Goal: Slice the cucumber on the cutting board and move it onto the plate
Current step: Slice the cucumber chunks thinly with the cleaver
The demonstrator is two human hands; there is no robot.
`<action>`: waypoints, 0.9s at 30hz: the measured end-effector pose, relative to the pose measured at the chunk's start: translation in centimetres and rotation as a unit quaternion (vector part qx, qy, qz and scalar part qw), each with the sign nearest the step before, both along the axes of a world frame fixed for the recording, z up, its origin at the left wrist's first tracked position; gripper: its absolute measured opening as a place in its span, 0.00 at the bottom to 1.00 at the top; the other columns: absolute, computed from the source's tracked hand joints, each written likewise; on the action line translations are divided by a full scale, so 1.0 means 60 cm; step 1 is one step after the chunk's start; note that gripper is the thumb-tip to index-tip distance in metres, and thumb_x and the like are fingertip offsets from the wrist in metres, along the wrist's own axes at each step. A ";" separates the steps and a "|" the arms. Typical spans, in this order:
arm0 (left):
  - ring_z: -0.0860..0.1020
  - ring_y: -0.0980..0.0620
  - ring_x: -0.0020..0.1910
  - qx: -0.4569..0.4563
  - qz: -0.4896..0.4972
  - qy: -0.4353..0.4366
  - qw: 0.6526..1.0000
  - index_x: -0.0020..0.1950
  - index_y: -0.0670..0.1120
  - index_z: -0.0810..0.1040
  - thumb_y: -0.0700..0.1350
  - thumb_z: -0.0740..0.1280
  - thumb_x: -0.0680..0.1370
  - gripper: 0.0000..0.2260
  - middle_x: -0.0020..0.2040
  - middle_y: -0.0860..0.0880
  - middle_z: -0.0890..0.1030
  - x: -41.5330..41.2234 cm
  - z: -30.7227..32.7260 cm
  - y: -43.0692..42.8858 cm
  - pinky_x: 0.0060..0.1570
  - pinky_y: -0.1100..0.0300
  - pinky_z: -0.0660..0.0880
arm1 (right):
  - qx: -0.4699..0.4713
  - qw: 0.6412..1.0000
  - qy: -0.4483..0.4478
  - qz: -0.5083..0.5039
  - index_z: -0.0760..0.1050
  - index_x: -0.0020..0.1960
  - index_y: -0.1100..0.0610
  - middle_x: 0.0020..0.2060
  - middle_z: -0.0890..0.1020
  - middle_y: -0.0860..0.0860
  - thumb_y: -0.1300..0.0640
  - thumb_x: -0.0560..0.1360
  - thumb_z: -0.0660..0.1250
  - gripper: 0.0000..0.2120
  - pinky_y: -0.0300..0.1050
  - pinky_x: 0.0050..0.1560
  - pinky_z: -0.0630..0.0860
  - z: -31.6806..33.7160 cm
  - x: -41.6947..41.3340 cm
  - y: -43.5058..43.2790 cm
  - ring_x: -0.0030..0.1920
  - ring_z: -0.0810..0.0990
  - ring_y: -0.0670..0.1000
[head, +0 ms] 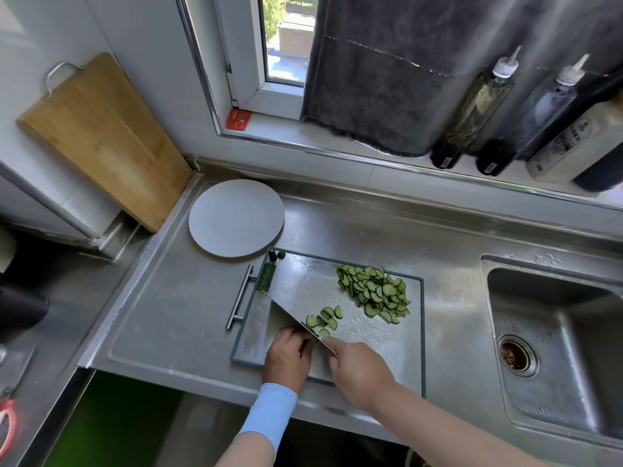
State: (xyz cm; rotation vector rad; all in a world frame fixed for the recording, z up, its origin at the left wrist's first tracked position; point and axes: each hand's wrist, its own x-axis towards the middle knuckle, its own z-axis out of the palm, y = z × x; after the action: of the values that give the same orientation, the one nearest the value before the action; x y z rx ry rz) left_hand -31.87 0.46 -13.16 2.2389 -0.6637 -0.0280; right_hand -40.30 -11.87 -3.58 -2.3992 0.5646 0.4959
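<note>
1. Stainless-steel counter (pixel 188 315) below a window carries the whole job. At its front edge the right hand (pixel 360 372) is wrapped round the handle of the knife (pixel 286 315). The handle itself is hidden under the fingers, and only the broad blade comes out of the fist.
2. The blade's long axis runs diagonally from that hand away and to the left, edge down on the cutting board (pixel 303 284).
3. The left hand (pixel 286 357) sits just left of the blade with its fingers curled and knuckles close to the steel. Any cucumber stub it may be pinning is hidden, so what it holds cannot be made out.
4. Just right of the blade lie a few fresh slices (pixel 323 320), half-moons. Further right and away is the main heap (pixel 374 293), spread over the far right part of the board.
5. Two small cucumber ends (pixel 278 255) sit at the board's far left corner.
6. The plate (pixel 236 217) stands bare just beyond that same corner. It lies away and to the left of both hands, along the line the blade already points.
7. Judged from this, slicing is almost done. The transfer turns on the heap lying on the opposite side of the board from the plate. The left hand is on the plate's side.
8. The sink (pixel 556 318) is well apart to the right.
</note>
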 end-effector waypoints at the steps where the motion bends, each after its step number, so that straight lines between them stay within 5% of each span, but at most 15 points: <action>1: 0.74 0.52 0.44 -0.001 0.000 -0.003 1.000 0.43 0.45 0.83 0.34 0.77 0.65 0.10 0.41 0.47 0.80 0.000 0.000 0.000 0.45 0.69 0.69 | -0.003 1.000 -0.003 0.001 0.74 0.55 0.50 0.38 0.79 0.51 0.57 0.78 0.54 0.11 0.50 0.41 0.74 0.000 -0.007 -0.001 0.40 0.77 0.55; 16: 0.75 0.54 0.44 -0.017 -0.015 -0.007 1.000 0.42 0.44 0.83 0.34 0.78 0.66 0.09 0.41 0.48 0.81 0.006 -0.006 0.003 0.46 0.66 0.71 | 0.038 0.999 0.013 -0.022 0.71 0.46 0.49 0.32 0.74 0.48 0.57 0.79 0.54 0.08 0.47 0.36 0.69 0.001 -0.035 -0.009 0.34 0.72 0.51; 27: 0.75 0.52 0.45 -0.002 -0.032 -0.036 0.999 0.46 0.45 0.82 0.42 0.69 0.74 0.04 0.42 0.48 0.79 0.003 -0.003 0.012 0.45 0.63 0.73 | 0.023 1.000 0.020 -0.007 0.73 0.70 0.48 0.49 0.84 0.53 0.56 0.81 0.54 0.19 0.50 0.51 0.78 -0.003 0.014 0.001 0.49 0.81 0.56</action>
State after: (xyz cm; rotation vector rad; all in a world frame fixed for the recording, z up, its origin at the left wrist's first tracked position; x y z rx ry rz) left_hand -31.71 1.19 -13.34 2.2217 -0.7738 0.0216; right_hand -39.48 -11.81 -3.77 -2.3457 0.5800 0.5464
